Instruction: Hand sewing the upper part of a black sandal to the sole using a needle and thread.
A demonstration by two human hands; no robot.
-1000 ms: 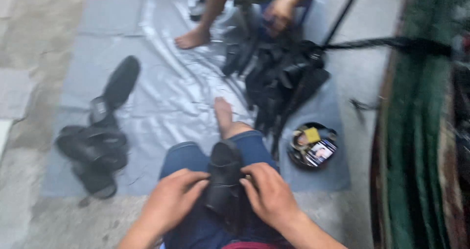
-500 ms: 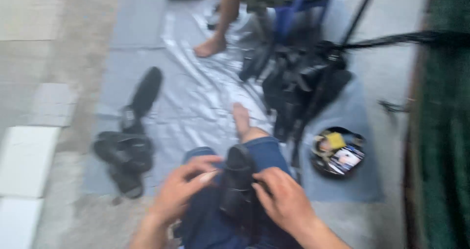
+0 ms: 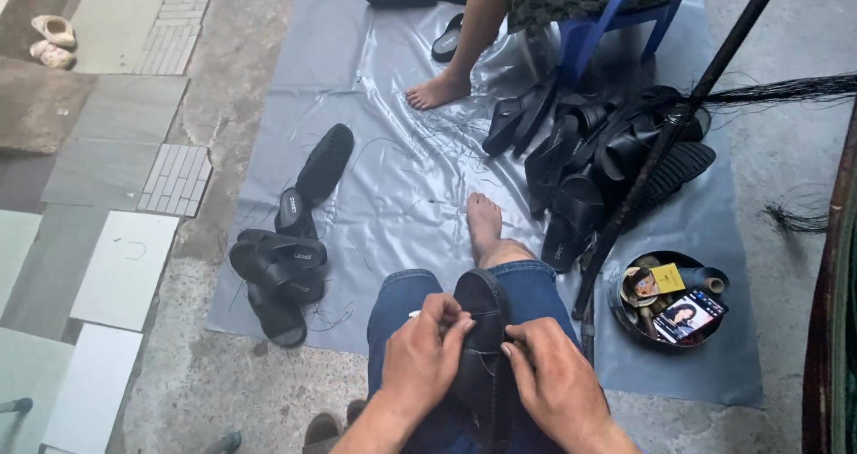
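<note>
Gripping the black sandal [image 3: 480, 329] on our lap, we had the left hand [image 3: 420, 365] and right hand [image 3: 555, 384] with fingers clamped on its strap, seemingly stitching; the next pull needed steady tension.

A round dark bowl [image 3: 625, 316] holds the only ones. Inside it a phone [image 3: 688, 316] lies screen-up, lit with a picture. Just left of the phone sits a small yellow packet [image 3: 667, 278].
</note>
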